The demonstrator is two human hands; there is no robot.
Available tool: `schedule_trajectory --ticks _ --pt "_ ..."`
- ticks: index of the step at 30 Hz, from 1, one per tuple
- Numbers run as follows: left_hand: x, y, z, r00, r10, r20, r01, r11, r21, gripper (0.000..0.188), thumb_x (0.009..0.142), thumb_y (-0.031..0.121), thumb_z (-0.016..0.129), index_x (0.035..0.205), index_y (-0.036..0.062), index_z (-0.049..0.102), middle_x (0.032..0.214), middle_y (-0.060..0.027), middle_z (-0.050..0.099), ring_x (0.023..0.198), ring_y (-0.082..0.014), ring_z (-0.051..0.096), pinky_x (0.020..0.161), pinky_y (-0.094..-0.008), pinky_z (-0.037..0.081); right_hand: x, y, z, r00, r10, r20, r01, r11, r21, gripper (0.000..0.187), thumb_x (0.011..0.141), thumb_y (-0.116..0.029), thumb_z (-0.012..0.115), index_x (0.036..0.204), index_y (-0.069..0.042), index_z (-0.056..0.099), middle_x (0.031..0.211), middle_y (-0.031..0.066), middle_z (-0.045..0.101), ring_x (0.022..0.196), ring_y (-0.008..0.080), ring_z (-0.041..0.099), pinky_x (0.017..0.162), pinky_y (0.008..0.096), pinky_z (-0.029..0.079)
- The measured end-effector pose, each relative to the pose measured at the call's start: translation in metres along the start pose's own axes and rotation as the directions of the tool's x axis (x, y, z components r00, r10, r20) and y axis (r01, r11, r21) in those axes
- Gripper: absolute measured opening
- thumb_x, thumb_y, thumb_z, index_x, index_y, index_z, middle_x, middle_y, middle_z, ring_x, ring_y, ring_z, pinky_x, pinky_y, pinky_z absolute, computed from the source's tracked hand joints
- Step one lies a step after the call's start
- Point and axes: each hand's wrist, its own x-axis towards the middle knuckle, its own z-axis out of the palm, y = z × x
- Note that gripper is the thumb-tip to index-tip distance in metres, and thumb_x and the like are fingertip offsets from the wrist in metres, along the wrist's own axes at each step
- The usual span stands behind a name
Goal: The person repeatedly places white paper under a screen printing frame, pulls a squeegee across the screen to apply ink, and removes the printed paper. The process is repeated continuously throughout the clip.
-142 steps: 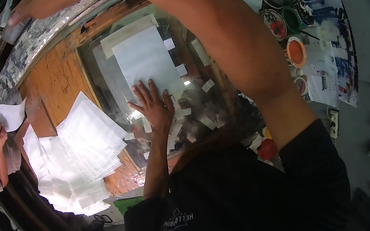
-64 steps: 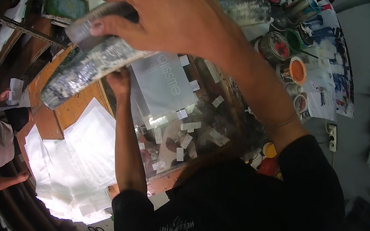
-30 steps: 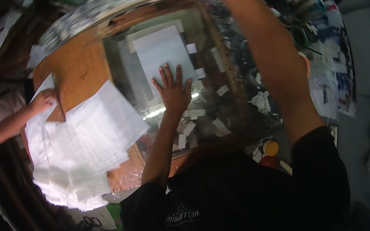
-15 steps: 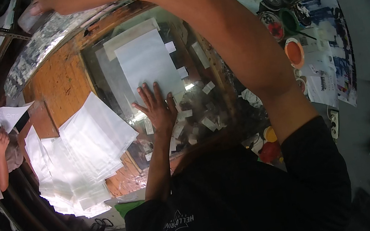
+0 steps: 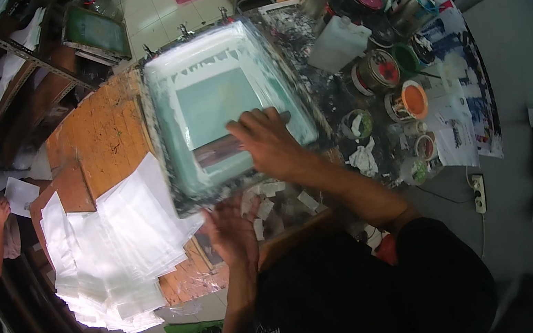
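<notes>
A screen-printing frame (image 5: 189,196) with a pale green mesh lies lowered over the work board. My right hand (image 5: 269,141) is closed around a long squeegee (image 5: 217,152), which lies across the near part of the mesh. Just below the frame's near edge is my left hand (image 5: 229,231), its palm turned up and fingers apart. Some of its fingertips are hidden at that edge, and I cannot tell whether they bear its weight. The sheet that lay on the board is hidden by the frame.
Loose white sheets (image 5: 117,239) are piled on the wooden table (image 5: 93,131) to the left. Paint cans, an orange pot (image 5: 414,99) and a white jug (image 5: 338,43) crowd the right side. At the far left another person's hand (image 5: 1,210) holds a white sheet (image 5: 21,196).
The frame has come down over the board and sheet. My right hand has moved from the far left onto the squeegee, and my left hand has drawn back off the sheet, palm up.
</notes>
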Motion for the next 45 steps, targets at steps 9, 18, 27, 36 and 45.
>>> schedule_trajectory --ticks 9,18,27,36,45 --pt "0.039 -0.014 -0.034 0.901 -0.108 -0.42 0.215 0.952 0.216 0.06 0.101 0.041 0.062 0.147 0.0103 0.039 0.132 -0.0124 0.047 0.129 -0.0279 0.048 0.114 -0.0618 0.031 0.123 0.175 0.103 0.962 -0.153 -0.228 0.149 0.988 -0.031 0.029 0.079 0.005 0.067 0.105 -0.007 0.07 0.097 0.0139 0.073 0.091 0.0348 0.069 0.083 0.049 0.05" --pt "0.037 -0.016 -0.059 0.907 -0.092 -0.412 0.192 0.959 0.21 0.059 0.103 0.041 0.059 0.144 0.0031 0.04 0.14 -0.0162 0.048 0.136 -0.0294 0.048 0.111 -0.0601 0.033 0.151 0.137 0.131 0.995 -0.027 0.095 0.025 0.999 0.026 0.029 0.086 0.0 0.065 0.112 -0.01 0.07 0.087 0.0151 0.073 0.084 0.0362 0.07 0.075 0.05 0.052" --pt "0.035 -0.009 -0.064 0.922 -0.038 -0.386 0.132 0.966 0.222 0.05 0.104 0.035 0.052 0.138 -0.0011 0.042 0.14 -0.0183 0.049 0.138 -0.0307 0.047 0.111 -0.0589 0.032 0.012 0.048 0.119 0.988 0.016 0.157 -0.004 0.997 -0.076 0.032 0.086 -0.004 0.06 0.115 -0.013 0.07 0.106 0.0089 0.071 0.101 0.029 0.066 0.091 0.0486 0.044" --pt "0.039 -0.015 -0.083 0.932 -0.048 -0.358 0.126 0.972 0.198 0.028 0.097 0.026 0.054 0.117 0.0079 0.06 0.119 -0.0107 0.062 0.127 -0.0291 0.055 0.105 -0.0567 0.038 -0.078 -0.015 0.083 0.988 0.017 0.151 -0.017 1.0 -0.003 0.039 0.08 -0.005 0.063 0.119 -0.009 0.066 0.101 0.0102 0.068 0.098 0.0297 0.063 0.088 0.0454 0.041" --pt "-0.002 0.033 0.02 0.997 0.035 -0.063 -0.019 0.972 0.236 0.027 0.093 0.018 0.065 0.115 0.0047 0.059 0.11 -0.0103 0.067 0.122 -0.0319 0.06 0.11 -0.0528 0.04 -0.002 -0.042 -0.026 0.971 -0.152 -0.186 0.148 0.988 -0.038 0.026 0.085 -0.023 0.068 0.104 -0.004 0.067 0.079 0.0099 0.064 0.077 0.0268 0.06 0.065 0.0412 0.044"
